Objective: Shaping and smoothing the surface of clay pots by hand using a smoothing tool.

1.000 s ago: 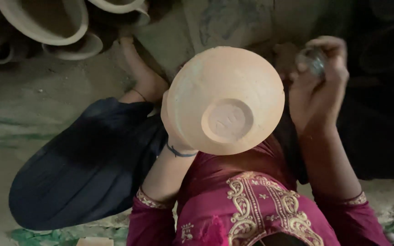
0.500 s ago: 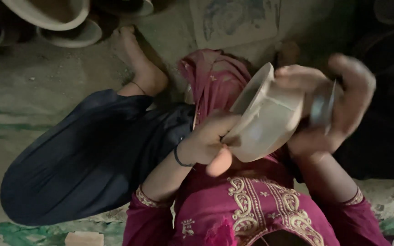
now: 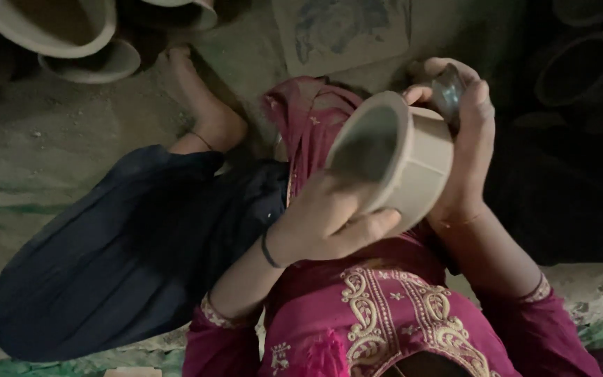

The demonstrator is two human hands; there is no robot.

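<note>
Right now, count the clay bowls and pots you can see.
At least 4: one clay bowl held in both hands, three pale pots at top left. Dark shapes at right may be more.

pottery workshop | unfired clay pots (image 3: 50, 31) stacked on dusty earthen floor (image 3: 50, 160)

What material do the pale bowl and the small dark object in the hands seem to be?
Bowl: probably unfired clay, with a matte, pale beige, unglazed surface. Small dark object in the right hand: glossy highlights suggest polished stone or metal; uncertain.
</note>
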